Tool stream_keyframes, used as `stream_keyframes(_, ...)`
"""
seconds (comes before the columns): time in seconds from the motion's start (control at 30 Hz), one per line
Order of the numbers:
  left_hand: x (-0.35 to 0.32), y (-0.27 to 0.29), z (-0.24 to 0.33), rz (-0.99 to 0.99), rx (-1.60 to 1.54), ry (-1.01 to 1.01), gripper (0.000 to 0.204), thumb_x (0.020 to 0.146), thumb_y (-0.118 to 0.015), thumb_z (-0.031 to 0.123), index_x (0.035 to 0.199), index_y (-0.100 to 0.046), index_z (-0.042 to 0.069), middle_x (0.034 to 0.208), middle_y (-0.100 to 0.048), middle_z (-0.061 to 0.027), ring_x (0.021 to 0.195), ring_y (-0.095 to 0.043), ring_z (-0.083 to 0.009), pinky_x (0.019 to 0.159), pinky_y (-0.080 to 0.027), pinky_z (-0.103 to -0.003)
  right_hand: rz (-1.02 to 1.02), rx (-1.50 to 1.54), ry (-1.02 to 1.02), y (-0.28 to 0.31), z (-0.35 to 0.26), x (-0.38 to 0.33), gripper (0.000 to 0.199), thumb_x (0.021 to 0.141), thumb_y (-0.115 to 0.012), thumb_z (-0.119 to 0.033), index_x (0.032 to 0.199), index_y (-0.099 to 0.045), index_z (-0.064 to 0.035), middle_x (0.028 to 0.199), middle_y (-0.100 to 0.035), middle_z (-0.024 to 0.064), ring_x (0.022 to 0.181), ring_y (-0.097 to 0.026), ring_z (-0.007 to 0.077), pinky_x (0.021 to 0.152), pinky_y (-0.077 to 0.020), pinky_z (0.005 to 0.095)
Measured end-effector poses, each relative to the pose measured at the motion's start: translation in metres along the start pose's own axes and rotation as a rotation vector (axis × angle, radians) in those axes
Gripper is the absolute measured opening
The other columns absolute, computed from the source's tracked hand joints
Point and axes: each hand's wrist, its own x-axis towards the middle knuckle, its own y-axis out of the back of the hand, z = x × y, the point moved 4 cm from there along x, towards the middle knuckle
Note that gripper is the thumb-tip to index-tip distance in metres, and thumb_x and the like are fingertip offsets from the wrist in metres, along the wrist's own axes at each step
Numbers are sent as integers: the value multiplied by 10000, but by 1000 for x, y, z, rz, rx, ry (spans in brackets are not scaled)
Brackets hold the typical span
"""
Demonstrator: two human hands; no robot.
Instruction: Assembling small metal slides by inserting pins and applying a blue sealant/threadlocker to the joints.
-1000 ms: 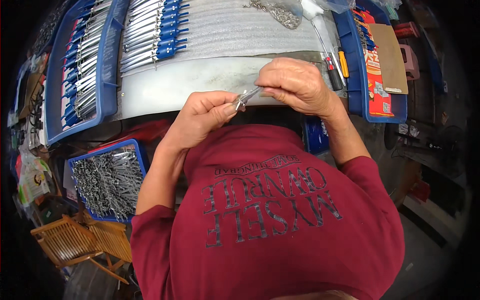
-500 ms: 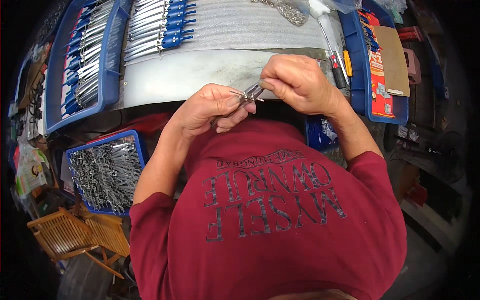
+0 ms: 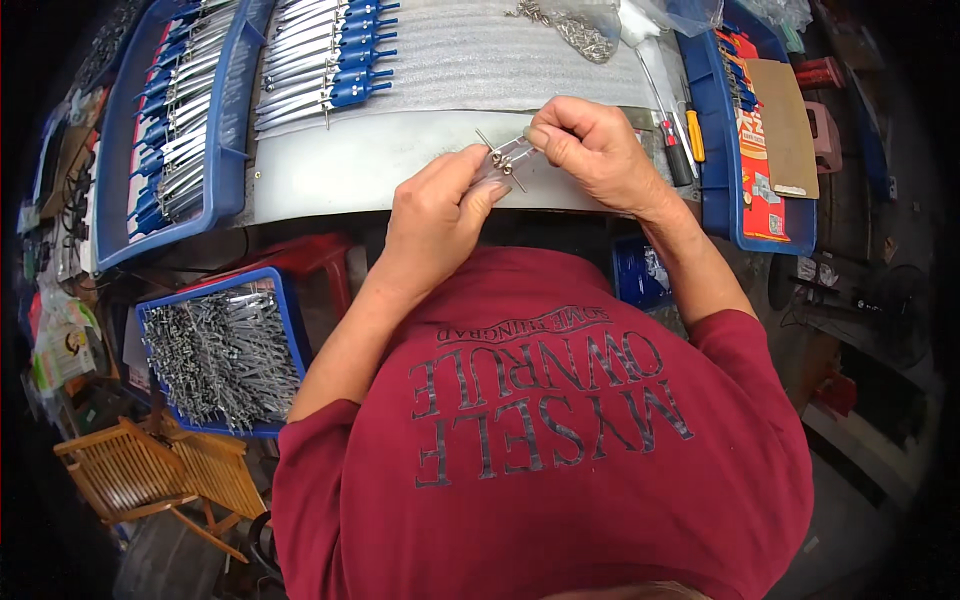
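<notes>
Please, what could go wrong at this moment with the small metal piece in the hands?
The small metal piece is pinched only by fingertips of the left hand and right hand, so it might slip. It sits near the bench edge, so it could fall out of sight. Its thin pins might prick a finger.

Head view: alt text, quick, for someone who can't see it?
Both hands, left hand and right hand, pinch a small metal part over a grey worktable. Blue-handled tools lie in rows above; a blue bin of metal parts sits lower left.
</notes>
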Motion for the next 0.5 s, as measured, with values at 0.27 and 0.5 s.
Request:
stream_keyframes(0.27, 0, -2, 6, 68, 475, -190, 210, 731, -595, 104, 908, -504, 37, 649, -475, -72, 518, -518, -220, 443, -414, -316, 43, 150, -111, -6, 12, 1, 174, 827, -548, -161, 734, -533, -14, 607, -454, -42, 562, -393, 31, 483, -327, 185)
stream_keyframes(0.5, 2, -6, 5, 40, 507, -183, 182, 743, -582, 113, 883, -496, 37, 623, -456, -72, 490, -510, -224, 420, -402, -324, 81, 211, -176, -8, 19, -1, 173, 825, -550, -164, 724, -535, -23, 589, -455, -46, 530, -375, 25, 461, -303, 179)
